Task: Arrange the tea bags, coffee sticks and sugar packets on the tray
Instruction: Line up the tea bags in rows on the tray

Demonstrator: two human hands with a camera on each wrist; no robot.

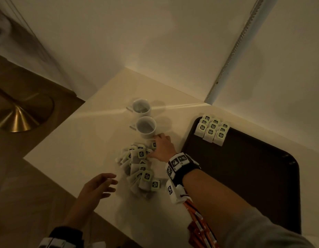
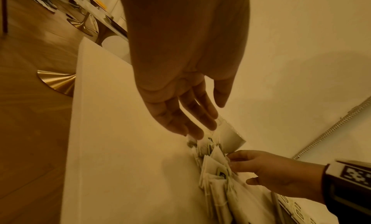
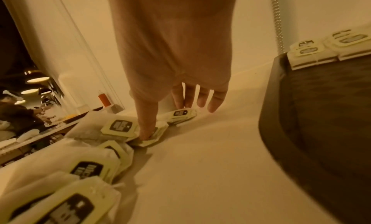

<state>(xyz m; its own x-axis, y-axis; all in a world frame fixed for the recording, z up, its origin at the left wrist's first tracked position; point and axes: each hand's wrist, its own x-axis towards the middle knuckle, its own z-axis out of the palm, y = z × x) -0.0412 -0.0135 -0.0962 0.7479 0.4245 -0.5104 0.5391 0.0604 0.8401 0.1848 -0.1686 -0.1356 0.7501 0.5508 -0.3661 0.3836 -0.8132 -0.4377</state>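
A loose pile of tea bags (image 1: 139, 169) with pale green tags lies mid-table, seen close in the right wrist view (image 3: 90, 164) and from the side in the left wrist view (image 2: 216, 171). My right hand (image 1: 160, 145) reaches over the pile's far end with straight fingers. Its thumb presses one tag (image 3: 154, 135) and its fingertips touch another tea bag (image 3: 180, 114). My left hand (image 1: 108, 185) hovers open, fingers spread, just left of the pile (image 2: 190, 119), holding nothing. Several tea bags (image 1: 211, 129) stand in neat rows in the far left corner of the dark tray (image 1: 244, 167).
Two white mugs (image 1: 146, 127) (image 1: 141, 107) stand just beyond the pile, the nearer one close to my right fingertips. Orange coffee sticks (image 1: 201, 228) lie under my right forearm near the table's front edge. A brass lamp base (image 1: 20, 117) stands on the floor, left.
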